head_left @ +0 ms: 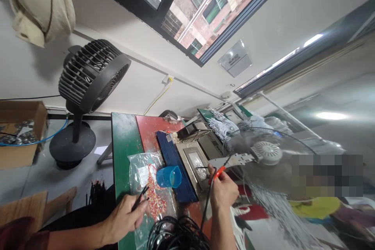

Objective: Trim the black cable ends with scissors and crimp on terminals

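Note:
My left hand [125, 216] is closed on thin black pieces [140, 198] with pointed ends; whether they are cable ends or tweezers I cannot tell. They are over a clear plastic bag [134, 164] of small red and yellow bits [158, 205]. My right hand [224, 192] grips a red-handled tool [218, 172], its working end unclear, and a black cable [206, 199] runs down past the fingers. The cable leads towards a coil of black cable [175, 234] at the bottom edge. A blue cup [169, 177] lies tilted between my hands.
Beyond the hands stands a metal machine [187, 156] with a dark blue slotted side [177, 168]. A wire-cage fan [266, 152] is close on the right. Left of the green table edge [114, 156] are a black floor fan [93, 78] and a cardboard box [39, 125].

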